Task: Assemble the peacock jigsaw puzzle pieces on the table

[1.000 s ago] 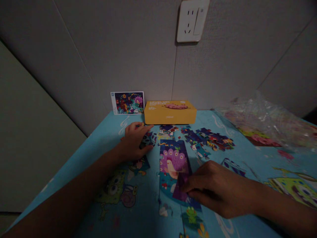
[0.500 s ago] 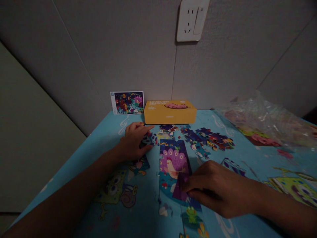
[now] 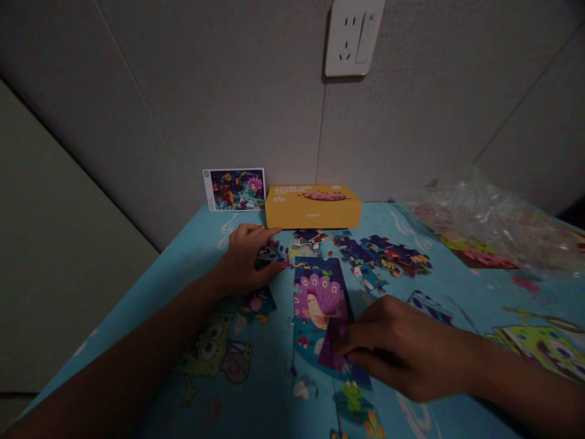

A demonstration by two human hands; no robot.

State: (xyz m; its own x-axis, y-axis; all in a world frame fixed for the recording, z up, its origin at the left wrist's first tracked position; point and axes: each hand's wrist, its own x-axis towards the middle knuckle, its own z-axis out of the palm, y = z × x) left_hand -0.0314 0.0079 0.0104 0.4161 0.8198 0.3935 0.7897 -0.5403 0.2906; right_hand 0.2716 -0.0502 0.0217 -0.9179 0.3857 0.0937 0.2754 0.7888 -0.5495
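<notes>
My left hand (image 3: pixel 247 259) is over a group of loose puzzle pieces (image 3: pixel 270 250) at the left of the middle, thumb and fingers apart. Part of that group is hidden under the palm. Low over the joined puzzle section (image 3: pixel 317 299), which shows a pink-purple peacock, my right hand (image 3: pixel 393 347) pinches a purple puzzle piece (image 3: pixel 333 349). That piece overlaps the section's lower right part. Below it lie more pieces, one with a green frog (image 3: pixel 353 396). A dark piece with a pink shape (image 3: pixel 258 300) lies beneath my left wrist.
Behind the pieces stands a yellow puzzle box (image 3: pixel 313 210), beside a picture card (image 3: pixel 237 189) leaning on the wall. More pieces (image 3: pixel 395 256) are spread at the right of the box's front. Clear plastic wrapping (image 3: pixel 498 219) lies far right on the blue patterned tablecloth (image 3: pixel 183 292).
The fingers of my left hand have shifted slightly among the loose pieces, and a red bit now shows by the thumb tip. My right hand stays in place with the purple piece.
</notes>
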